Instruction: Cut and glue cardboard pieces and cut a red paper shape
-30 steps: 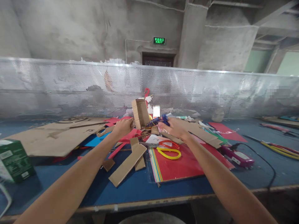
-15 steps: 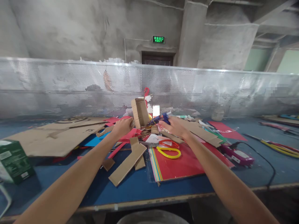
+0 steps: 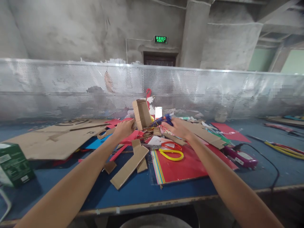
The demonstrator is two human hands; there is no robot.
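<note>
Out in front of me, my left hand (image 3: 126, 127) is closed at the lower left edge of a small open cardboard box (image 3: 142, 114), which stands tilted with its hollow side to the right. My right hand (image 3: 177, 127) is wrapped round a blue hot glue gun (image 3: 162, 120). The gun's nozzle points left, close to the box's lower right side; whether it touches is too small to tell. Cardboard scraps and red strips lie beneath both hands. Scissors with red and yellow handles (image 3: 172, 155) rest nearer to me, on a plastic-wrapped pack of coloured paper (image 3: 190, 171).
Large cardboard sheets (image 3: 59, 139) cover the left of the blue table (image 3: 128, 199), with a green box (image 3: 16, 164) at its near edge. To the right lie a purple device (image 3: 241, 158) with a black cord and yellow-handled pliers (image 3: 282, 148). A perforated metal screen (image 3: 190, 91) runs behind.
</note>
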